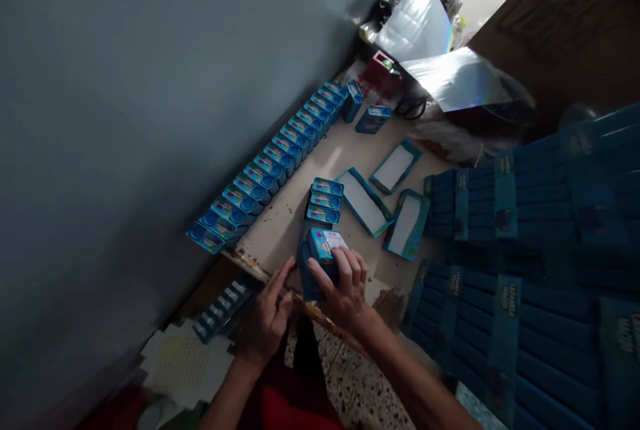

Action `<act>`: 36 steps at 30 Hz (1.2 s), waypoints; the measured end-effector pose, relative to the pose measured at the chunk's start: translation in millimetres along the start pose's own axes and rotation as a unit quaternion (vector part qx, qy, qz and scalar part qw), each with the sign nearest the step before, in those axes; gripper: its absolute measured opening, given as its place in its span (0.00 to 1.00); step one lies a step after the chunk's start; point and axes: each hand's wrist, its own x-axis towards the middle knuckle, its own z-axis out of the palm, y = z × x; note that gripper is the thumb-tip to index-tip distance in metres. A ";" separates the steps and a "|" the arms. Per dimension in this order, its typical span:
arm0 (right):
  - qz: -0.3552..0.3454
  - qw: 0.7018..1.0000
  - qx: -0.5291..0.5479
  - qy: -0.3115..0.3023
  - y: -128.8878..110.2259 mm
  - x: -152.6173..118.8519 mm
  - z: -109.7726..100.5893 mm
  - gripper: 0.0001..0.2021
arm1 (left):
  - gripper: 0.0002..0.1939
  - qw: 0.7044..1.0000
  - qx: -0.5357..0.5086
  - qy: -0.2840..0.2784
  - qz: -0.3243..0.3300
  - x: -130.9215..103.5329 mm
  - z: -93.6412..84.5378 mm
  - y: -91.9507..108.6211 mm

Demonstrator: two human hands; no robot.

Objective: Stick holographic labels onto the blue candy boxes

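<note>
My right hand [345, 280] is closed round a small blue box [320, 241] with a pale panel on top. It holds the box over a blue tray [309, 287] at the table's front edge. Behind it, three blue packs [326, 201] stand in a row at the tray's far end. My left hand [270, 317] is beside the tray's near left side, its fingers stretched out and nothing in them. Whether its fingertips touch the tray I cannot tell.
A long row of blue packs [270, 162] lines the wall. Two more packs stand at its far end. Several blue open trays with white bottoms [395, 167] lie on the table [280, 223]. Stacked blue cartons [545, 350] rise on the right. Plastic wrap [465, 77] hangs at the back.
</note>
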 end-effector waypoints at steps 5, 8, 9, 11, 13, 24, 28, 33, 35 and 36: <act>-0.045 0.998 -0.036 -0.023 16.7 9.3 19.4 0.41 | 0.42 0.990 0.118 -0.004 0.076 -7.9 26.8 -17.7; -0.047 0.996 -0.042 -0.055 15.5 15.3 25.9 0.40 | 0.41 0.992 0.116 0.014 0.053 2.0 34.2 -25.4; -0.044 0.996 -0.040 -0.061 14.8 17.4 27.7 0.39 | 0.41 0.992 0.114 0.015 0.054 5.3 35.1 -27.0; -0.030 0.997 -0.038 -0.059 12.9 22.8 29.3 0.39 | 0.39 0.990 0.121 0.016 0.066 11.4 34.8 -28.7; 0.000 0.998 -0.042 -0.054 9.3 30.8 27.1 0.39 | 0.37 0.987 0.140 0.010 0.083 16.5 32.7 -28.2; -0.060 0.988 -0.055 -0.133 30.3 73.8 16.9 0.40 | 0.35 0.999 0.008 0.023 0.027 44.3 50.4 1.8; -0.094 0.987 -0.019 -0.125 40.4 74.8 21.0 0.39 | 0.37 0.997 0.004 0.072 -0.021 47.2 66.8 4.8; -0.066 0.993 0.056 -0.078 32.5 79.0 -1.9 0.38 | 0.33 0.990 -0.011 0.139 -0.031 66.9 47.6 9.3; 0.052 0.993 0.102 -0.016 31.2 75.3 -7.5 0.34 | 0.32 0.989 0.002 0.143 -0.036 85.8 38.4 12.8; 0.136 0.982 0.128 0.021 31.0 72.6 -6.7 0.30 | 0.33 0.990 0.004 0.135 -0.046 95.8 36.0 15.1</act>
